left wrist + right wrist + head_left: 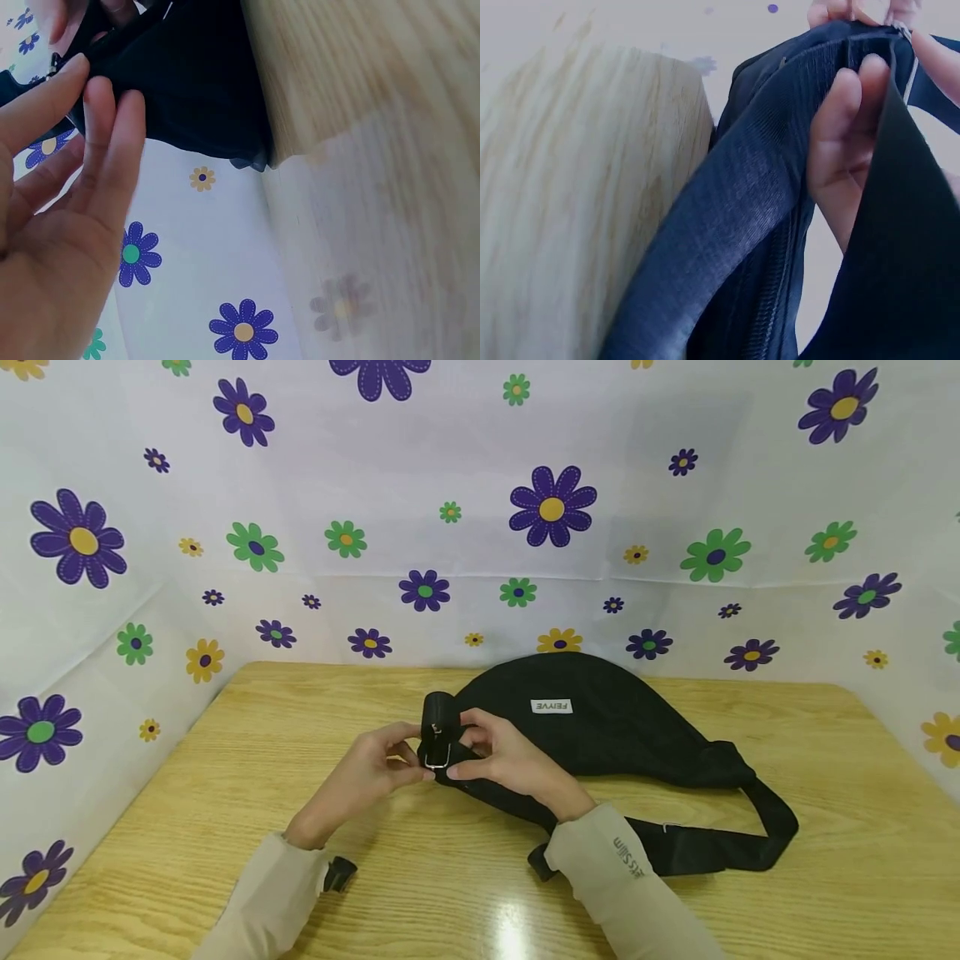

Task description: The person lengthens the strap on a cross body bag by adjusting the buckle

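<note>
A black sling bag [600, 718] with a small white label lies on the wooden table, the label's letters upside down. At its left end, a black strap loop [438, 714] stands up by a silver metal buckle [437, 766]. My left hand [375, 760] pinches the strap and buckle area from the left. From the other side, my right hand [510, 756] grips the same end, its thumb by the buckle. In the right wrist view, fingers [840, 112] of the right hand curl behind a strap, with a zipper [772, 292] nearby. The left wrist view shows black fabric [195, 82] beyond the left fingertips.
The bag's long strap [720, 849] loops across the table on the right, with a metal slider on it. Small black pieces [340, 874] show beside both beige sleeves. Behind the table [225, 777] hangs a white cloth [450, 452] printed with flowers.
</note>
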Demonstrator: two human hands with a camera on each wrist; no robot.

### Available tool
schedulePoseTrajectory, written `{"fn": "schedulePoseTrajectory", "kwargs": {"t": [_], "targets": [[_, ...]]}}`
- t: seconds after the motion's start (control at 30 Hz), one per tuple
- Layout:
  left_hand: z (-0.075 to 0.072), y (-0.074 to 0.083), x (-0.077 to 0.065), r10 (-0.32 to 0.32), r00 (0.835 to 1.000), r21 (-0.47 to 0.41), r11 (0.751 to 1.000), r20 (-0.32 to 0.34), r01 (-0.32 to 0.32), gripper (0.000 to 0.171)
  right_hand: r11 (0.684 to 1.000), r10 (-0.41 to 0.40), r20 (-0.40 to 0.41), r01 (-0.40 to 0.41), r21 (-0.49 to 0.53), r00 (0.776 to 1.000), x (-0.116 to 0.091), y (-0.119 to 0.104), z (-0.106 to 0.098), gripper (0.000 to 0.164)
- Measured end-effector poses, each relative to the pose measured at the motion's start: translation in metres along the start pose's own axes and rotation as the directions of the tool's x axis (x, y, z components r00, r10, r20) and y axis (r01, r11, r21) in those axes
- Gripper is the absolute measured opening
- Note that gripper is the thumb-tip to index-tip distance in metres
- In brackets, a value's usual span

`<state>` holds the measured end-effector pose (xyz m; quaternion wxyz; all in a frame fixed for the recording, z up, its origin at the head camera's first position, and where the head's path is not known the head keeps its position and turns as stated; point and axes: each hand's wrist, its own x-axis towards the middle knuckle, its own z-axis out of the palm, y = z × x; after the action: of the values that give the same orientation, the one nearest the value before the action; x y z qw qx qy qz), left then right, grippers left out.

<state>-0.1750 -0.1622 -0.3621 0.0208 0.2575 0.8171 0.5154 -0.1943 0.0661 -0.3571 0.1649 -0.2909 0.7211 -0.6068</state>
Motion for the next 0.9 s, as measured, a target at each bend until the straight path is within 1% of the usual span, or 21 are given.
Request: {"fn": "schedulePoseTrajectory", "kwargs": {"t": [0.13, 0.3, 0.37, 0.53, 0.63, 0.77, 0.9], "targets": [[0.000, -0.001, -0.001, 0.007, 1.000, 0.030, 1.000, -0.002, -0.007, 0.044, 0.998, -0.007, -0.025, 0.005, -0.060, 1.000, 0.001, -0.001, 0.006, 0.051], [0.000, -0.002, -0.001, 0.007, 1.000, 0.026, 1.000, -0.003, -0.007, 0.045, 0.990, -0.003, -0.070, -0.007, -0.139, 0.998, 0.000, -0.003, 0.012, 0.042], [0.000, -0.003, -0.001, 0.002, 1.000, 0.020, 1.000, -0.004, -0.002, 0.045, 0.987, -0.010, -0.083, -0.004, -0.159, 0.996, 0.000, -0.003, 0.013, 0.040], [0.000, -0.004, 0.000, -0.006, 1.000, 0.017, 1.000, -0.006, 0.007, 0.046, 0.987, -0.033, -0.098, 0.017, -0.162, 0.995, 0.001, 0.001, 0.016, 0.043], [0.000, -0.003, 0.000, -0.014, 1.000, 0.014, 1.000, -0.008, 0.014, 0.046, 0.986, -0.031, -0.107, 0.013, -0.165, 0.994, 0.001, 0.001, 0.016, 0.043], [0.000, -0.002, -0.001, -0.024, 1.000, 0.009, 1.000, -0.010, 0.024, 0.046, 0.981, -0.014, -0.123, -0.009, -0.192, 0.992, 0.000, 0.000, 0.017, 0.043], [0.000, 0.000, -0.001, -0.032, 0.999, 0.017, 0.999, -0.019, 0.032, 0.043, 0.972, -0.026, -0.132, -0.006, -0.235, 0.991, 0.001, -0.001, 0.018, 0.039]]}}
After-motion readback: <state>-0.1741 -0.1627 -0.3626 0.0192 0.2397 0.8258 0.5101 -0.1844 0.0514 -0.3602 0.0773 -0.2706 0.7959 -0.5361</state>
